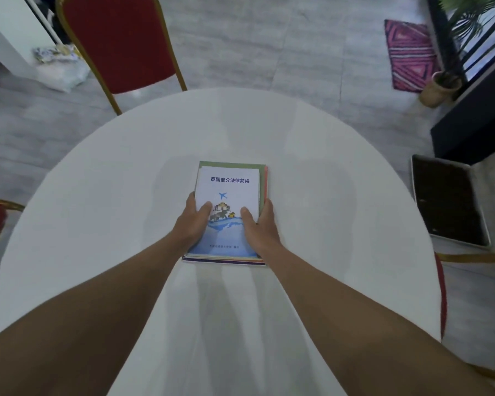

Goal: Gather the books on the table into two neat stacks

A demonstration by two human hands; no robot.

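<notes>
Forearms reach forward over the round white table (97, 195). Left hand (193, 221) and right hand (259, 227) clasp the near half of a stack of books (229, 212) from either side, thumbs pressed on the white and blue top cover, fingers curled around the edges. The stack lies flat at the table's centre. Beyond stand a red chair (120, 38) and a striped rug (410, 54).

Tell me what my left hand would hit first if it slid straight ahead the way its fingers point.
Probably nothing: the left hand points along the left edge of the book stack, and beyond it only bare white table shows, up to the far rim.
</notes>
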